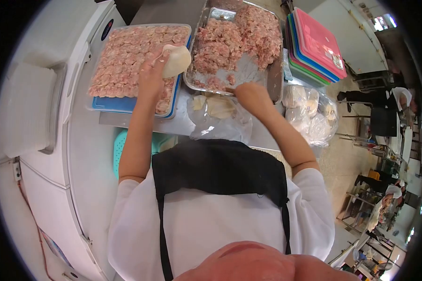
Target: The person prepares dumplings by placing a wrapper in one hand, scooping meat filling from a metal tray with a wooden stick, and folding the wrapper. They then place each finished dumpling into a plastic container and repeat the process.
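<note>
My left hand (151, 75) is closed on a pale round dough wrapper (177, 62), held above a blue tray (112, 104). Rows of small meat-filled dumplings (126, 56) cover most of that tray. My right hand (252, 97) is closed at the near rim of a metal pan (274, 84). From its fingers a short brown end of a thin tool (229, 90) points left; the rest is hidden. Two large mounds of raw minced meat (239, 40) lie in the pan, with small bits near the tool. Below the pan is an open plastic bag of wrappers (218, 107).
Stacked coloured trays or lids (316, 44) stand right of the pan. Bagged round wrappers (309, 110) lie at the table's right end. A turquoise basket (120, 150) is below the table edge. White appliances (47, 107) line the left. People are farther off at right.
</note>
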`<state>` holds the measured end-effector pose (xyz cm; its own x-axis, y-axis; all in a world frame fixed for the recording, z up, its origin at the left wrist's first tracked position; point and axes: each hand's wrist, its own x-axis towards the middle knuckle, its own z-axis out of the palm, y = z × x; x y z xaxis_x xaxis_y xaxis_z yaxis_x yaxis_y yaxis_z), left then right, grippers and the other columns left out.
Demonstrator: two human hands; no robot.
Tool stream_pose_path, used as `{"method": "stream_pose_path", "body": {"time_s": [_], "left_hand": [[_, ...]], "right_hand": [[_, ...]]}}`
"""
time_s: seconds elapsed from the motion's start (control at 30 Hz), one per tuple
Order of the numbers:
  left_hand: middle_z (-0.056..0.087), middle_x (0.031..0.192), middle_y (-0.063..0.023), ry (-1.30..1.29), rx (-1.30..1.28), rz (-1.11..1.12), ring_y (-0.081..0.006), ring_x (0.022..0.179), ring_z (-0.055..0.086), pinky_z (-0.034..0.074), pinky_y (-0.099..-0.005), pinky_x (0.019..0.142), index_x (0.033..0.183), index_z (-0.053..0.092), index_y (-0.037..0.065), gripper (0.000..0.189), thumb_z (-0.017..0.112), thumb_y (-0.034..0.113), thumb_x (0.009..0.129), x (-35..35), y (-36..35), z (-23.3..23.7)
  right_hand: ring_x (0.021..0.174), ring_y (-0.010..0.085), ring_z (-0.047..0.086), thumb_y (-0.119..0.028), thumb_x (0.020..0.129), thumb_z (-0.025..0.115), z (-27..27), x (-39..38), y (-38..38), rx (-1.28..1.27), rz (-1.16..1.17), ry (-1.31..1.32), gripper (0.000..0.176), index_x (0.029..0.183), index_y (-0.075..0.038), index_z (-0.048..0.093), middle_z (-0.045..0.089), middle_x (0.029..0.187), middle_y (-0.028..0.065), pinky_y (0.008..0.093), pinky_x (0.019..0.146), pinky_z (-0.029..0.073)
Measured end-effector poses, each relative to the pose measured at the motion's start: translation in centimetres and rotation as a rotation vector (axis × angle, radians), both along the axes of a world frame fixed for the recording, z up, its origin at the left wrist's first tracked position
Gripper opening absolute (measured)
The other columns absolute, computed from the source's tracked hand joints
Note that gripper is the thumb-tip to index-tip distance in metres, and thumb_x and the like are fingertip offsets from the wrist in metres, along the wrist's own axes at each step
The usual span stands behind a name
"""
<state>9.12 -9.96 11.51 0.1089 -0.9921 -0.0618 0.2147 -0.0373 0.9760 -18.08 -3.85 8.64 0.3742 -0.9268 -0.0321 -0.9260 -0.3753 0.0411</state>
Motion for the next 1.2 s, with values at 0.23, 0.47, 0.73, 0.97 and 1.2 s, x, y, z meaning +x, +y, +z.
{"method": "stream_pose_path", "body": {"time_s": [0.23, 0.47, 0.73, 0.97, 1.2], "left_hand": [[0.060, 0.115, -0.0173, 0.342, 0.069, 0.055, -0.0232, 0.105, 0.060, 0.049, -0.0337, 0.091, 0.118, 0.053, -0.006, 0.036, 0.062, 0.016, 0.090, 1.5, -0.3, -0.4], [0.057, 0.119, -0.0182, 0.541, 0.029, 0.125, -0.0268, 0.111, 0.058, 0.049, -0.0390, 0.094, 0.121, 0.048, -0.005, 0.039, 0.061, 0.015, 0.091, 1.0, -1.3, -1.0], [0.057, 0.120, -0.0176, 0.491, -0.023, 0.125, -0.0272, 0.110, 0.058, 0.048, -0.0397, 0.095, 0.122, 0.047, -0.005, 0.037, 0.059, 0.014, 0.092, -0.3, 0.4, 0.1], [0.057, 0.122, -0.0144, 0.644, -0.002, 0.138, -0.0259, 0.114, 0.056, 0.046, -0.0391, 0.098, 0.126, 0.047, -0.002, 0.037, 0.050, 0.020, 0.097, -1.8, 0.5, -4.0], [0.050, 0.133, -0.0161, 0.951, 0.100, -0.190, -0.0294, 0.126, 0.045, 0.032, -0.0437, 0.110, 0.132, 0.042, -0.003, 0.051, 0.030, 0.037, 0.102, -11.1, 0.7, 0.4]], "right_hand": [[0.068, 0.0314, 0.067, -0.023, 0.085, 0.055, -1.0, 4.8, -3.1, 0.078, -0.009, -0.154, 0.027, 0.074, -0.003, 0.069, 0.066, 0.074, 0.0181, 0.0420, 0.061, 0.052], [0.075, 0.0353, 0.065, -0.040, 0.093, 0.050, 1.5, -0.1, -3.0, 0.376, -0.247, -0.603, 0.041, 0.083, -0.005, 0.070, 0.066, 0.078, 0.0189, 0.0445, 0.067, 0.050], [0.080, 0.0369, 0.064, -0.038, 0.092, 0.049, -3.9, 0.2, -5.1, 0.184, -0.010, -0.254, 0.037, 0.087, -0.008, 0.070, 0.067, 0.083, 0.0179, 0.0470, 0.073, 0.051], [0.064, 0.0248, 0.059, -0.038, 0.092, 0.055, -1.1, -1.9, -3.3, 0.363, -0.066, -0.725, 0.038, 0.083, -0.003, 0.067, 0.061, 0.069, 0.0127, 0.0380, 0.062, 0.046], [0.052, 0.0057, 0.039, -0.034, 0.097, 0.053, 2.8, -3.2, -2.5, 0.349, -0.230, -1.194, 0.033, 0.091, -0.003, 0.066, 0.043, 0.059, -0.0042, 0.0232, 0.048, 0.034]]}}
